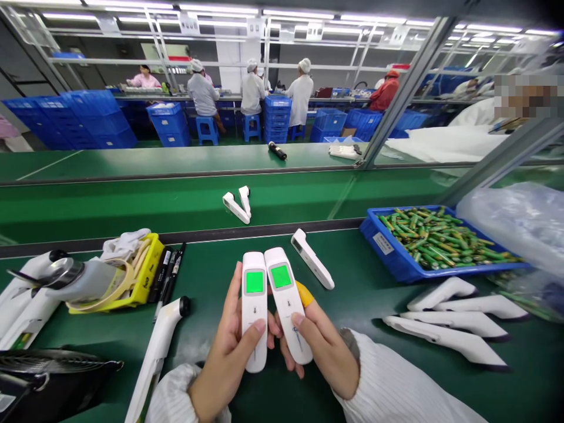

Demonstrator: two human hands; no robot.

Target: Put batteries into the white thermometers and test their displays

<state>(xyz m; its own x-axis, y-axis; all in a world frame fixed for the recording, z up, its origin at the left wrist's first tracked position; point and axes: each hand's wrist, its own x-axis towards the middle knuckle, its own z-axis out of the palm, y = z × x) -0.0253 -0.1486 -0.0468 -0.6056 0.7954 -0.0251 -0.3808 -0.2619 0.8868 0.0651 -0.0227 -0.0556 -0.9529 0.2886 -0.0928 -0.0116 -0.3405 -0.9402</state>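
My left hand (233, 346) is wrapped round a white infrared thermometer (254, 311), its thumb on the lower front. Beside it, my right hand (324, 338) grips a second infrared thermometer (288, 305), thumb pressed on the front below the screen. Both are upright, nearly touching at the top, and their screens glow green. A yellow cover sits on a right fingertip. Just beyond my right hand another white thermometer (312, 258) lies on the green table. To the left of my left hand rests a white thermometer (158, 352) with a black tip.
A blue bin (396, 267) of green batteries stands right, above several white thermometers (453, 329). At left are a yellow tray (147, 276), a bottle (94, 279), markers (170, 276) and a black object (57, 376). Two thermometers (238, 205) lie on the belt. Co-workers sit beyond.
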